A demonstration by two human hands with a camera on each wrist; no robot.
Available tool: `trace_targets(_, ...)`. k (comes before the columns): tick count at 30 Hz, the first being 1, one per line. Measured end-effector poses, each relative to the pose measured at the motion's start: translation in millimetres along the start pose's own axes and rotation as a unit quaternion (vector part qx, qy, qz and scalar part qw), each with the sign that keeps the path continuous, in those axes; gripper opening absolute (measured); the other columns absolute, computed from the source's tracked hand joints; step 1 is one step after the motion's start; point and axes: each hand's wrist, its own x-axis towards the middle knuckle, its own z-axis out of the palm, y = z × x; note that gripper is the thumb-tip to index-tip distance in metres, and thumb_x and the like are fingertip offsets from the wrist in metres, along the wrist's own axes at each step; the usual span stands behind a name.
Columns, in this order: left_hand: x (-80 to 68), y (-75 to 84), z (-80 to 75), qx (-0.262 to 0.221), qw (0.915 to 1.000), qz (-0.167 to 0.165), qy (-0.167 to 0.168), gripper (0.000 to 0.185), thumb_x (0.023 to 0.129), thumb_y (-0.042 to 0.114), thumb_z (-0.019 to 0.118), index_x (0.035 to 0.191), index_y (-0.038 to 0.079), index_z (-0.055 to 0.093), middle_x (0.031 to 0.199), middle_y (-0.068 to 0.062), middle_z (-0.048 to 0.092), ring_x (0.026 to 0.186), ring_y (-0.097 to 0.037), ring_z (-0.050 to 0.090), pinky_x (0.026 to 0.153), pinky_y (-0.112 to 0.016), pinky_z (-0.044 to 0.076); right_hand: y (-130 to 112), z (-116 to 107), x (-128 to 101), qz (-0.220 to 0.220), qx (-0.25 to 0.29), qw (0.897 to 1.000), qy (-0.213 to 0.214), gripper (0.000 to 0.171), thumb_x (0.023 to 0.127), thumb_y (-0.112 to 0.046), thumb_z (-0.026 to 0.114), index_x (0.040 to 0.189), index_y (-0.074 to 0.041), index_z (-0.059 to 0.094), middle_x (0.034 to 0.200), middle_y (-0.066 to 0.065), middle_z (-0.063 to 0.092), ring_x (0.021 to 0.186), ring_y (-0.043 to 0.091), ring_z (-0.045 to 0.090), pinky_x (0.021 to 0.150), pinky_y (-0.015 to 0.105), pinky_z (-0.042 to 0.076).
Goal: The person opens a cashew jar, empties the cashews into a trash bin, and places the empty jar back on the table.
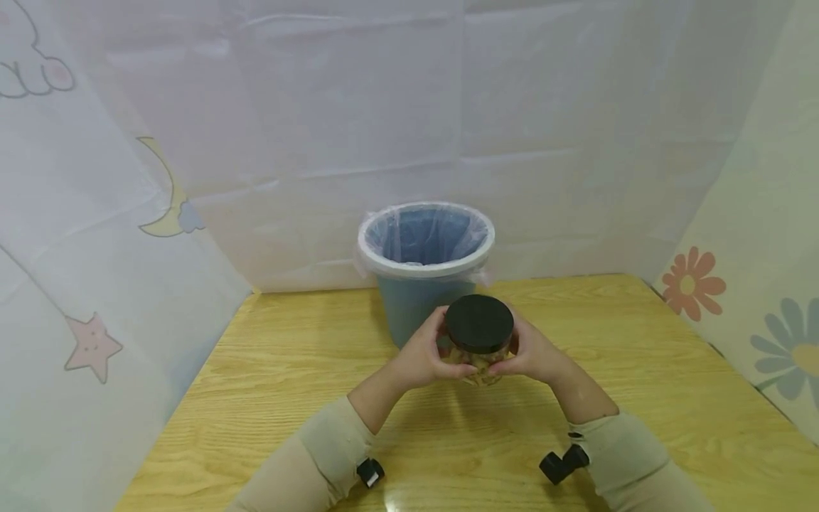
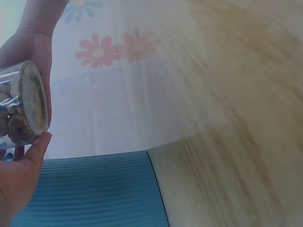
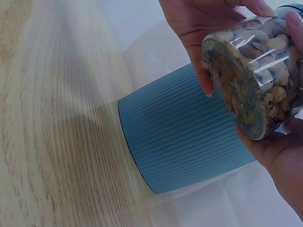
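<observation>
Held up off the wooden table, just in front of the chest: a clear jar of pale nuts (cashews, by the look of them), clasped from both sides. Left hand curled around the jar's left wall, thumb under its base in the left wrist view; right hand wrapped around the right wall, fingers bent onto the glass. Black lid still seated on top, no gap visible beneath it, so judged unopened. Nuts all still inside, packed against the glass in the right wrist view. Just beyond the jar, standing on the table: a blue ribbed bin with a clear liner folded over its white rim, seemingly nothing in it. Judged early going: jar lifted and gripped; lid and contents untouched.
</observation>
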Motion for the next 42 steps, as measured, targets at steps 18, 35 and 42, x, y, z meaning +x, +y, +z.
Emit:
trace_targets(18,-5.9,26.5,-0.7,-0.025,0.9996,-0.003,-0.013,0.078,0.071,-0.001,0.075,0.134,0.008,0.029,0.132,-0.011,0.037,0.111,-0.018,0.046,0.078,-0.029,0.049,-2,0,-1,0.026,0.001,1.0,-0.006,0.08,0.071,0.003,0.075,0.136,-0.003,0.03,0.129,-0.003,0.044,0.112,0.012,0.049,0.087,0.028,0.047)
trace_targets(35,-4.8,38.5,-8.1,-0.01,0.9994,0.001,-0.033,0.082,0.068,-0.002,0.078,0.134,0.007,0.029,0.132,-0.009,0.04,0.113,-0.017,0.046,0.088,-0.03,0.046,-10,-3,2,-0.005,-0.04,0.999,0.008,0.086,0.065,0.006,0.078,0.134,0.005,0.028,0.127,-0.004,0.045,0.11,0.011,0.049,0.083,0.028,0.048)
trace_targets(42,-4.3,40.6,-14.4,-0.015,0.9988,0.003,-0.046,0.085,0.071,-0.001,0.076,0.138,0.008,0.024,0.133,-0.01,0.041,0.114,-0.02,0.047,0.094,-0.044,0.042,-15,-9,3,0.006,-0.043,0.999,0.005,0.087,0.066,0.005,0.078,0.136,0.003,0.027,0.128,-0.003,0.045,0.112,0.011,0.049,0.084,0.027,0.048)
